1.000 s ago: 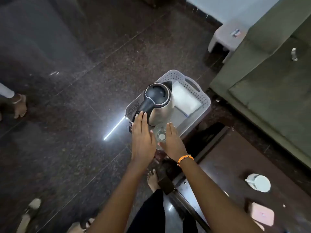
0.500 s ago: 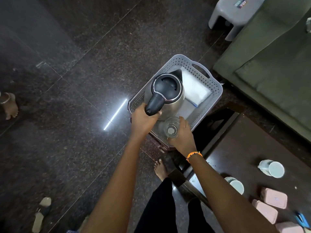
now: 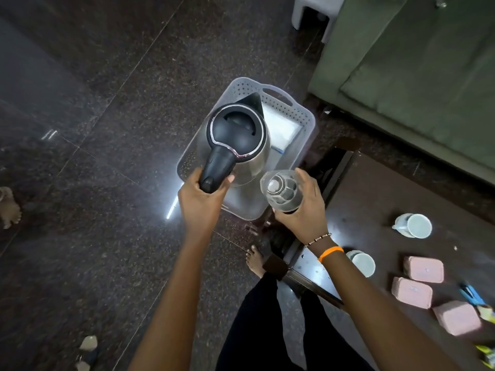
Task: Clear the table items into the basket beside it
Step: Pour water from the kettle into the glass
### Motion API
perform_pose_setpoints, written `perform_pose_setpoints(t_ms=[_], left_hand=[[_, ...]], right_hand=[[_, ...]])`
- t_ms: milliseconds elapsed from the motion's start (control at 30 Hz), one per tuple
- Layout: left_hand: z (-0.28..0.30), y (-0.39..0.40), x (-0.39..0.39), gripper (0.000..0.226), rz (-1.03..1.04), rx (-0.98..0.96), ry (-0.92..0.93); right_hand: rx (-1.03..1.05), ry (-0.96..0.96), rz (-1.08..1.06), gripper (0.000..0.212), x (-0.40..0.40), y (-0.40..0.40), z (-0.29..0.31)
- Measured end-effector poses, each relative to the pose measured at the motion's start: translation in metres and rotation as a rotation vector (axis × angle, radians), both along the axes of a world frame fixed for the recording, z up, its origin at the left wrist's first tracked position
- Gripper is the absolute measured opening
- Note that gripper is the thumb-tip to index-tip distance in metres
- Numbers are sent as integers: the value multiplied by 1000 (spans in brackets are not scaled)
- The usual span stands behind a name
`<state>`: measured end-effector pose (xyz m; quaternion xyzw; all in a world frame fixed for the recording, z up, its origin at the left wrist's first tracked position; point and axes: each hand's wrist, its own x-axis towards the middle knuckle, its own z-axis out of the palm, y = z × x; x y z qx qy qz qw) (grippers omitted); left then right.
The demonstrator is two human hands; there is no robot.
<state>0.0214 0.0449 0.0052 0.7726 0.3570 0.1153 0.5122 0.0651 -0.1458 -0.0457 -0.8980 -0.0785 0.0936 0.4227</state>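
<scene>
Up came the steel kettle with the black lid (image 3: 237,132) over the pale perforated plastic basket (image 3: 300,113), left hand (image 3: 199,199) clamped on its handle; beside it, right hand (image 3: 301,207) wrapped the clear glass bottle (image 3: 281,190), higher than before. Neither was unloaded yet; white mugs (image 3: 413,225) waited far right on the table.

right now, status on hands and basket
Left hand grips kettle handle over basket. Right hand holds clear bottle. Mugs, pink boxes still on table.

Black-lidded steel kettle (image 3: 237,137), perforated grey basket (image 3: 300,116)
</scene>
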Motion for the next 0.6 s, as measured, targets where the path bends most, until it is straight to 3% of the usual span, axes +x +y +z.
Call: perform_pose_setpoints(t_ms=[267, 600], left_hand=[[32, -79, -42, 21, -103, 31, 9], [18, -186, -68, 22, -276, -3, 159]], right_hand=[[-59, 27, -126, 86, -12, -104, 9], [-213, 270, -208, 85, -17, -216, -55]])
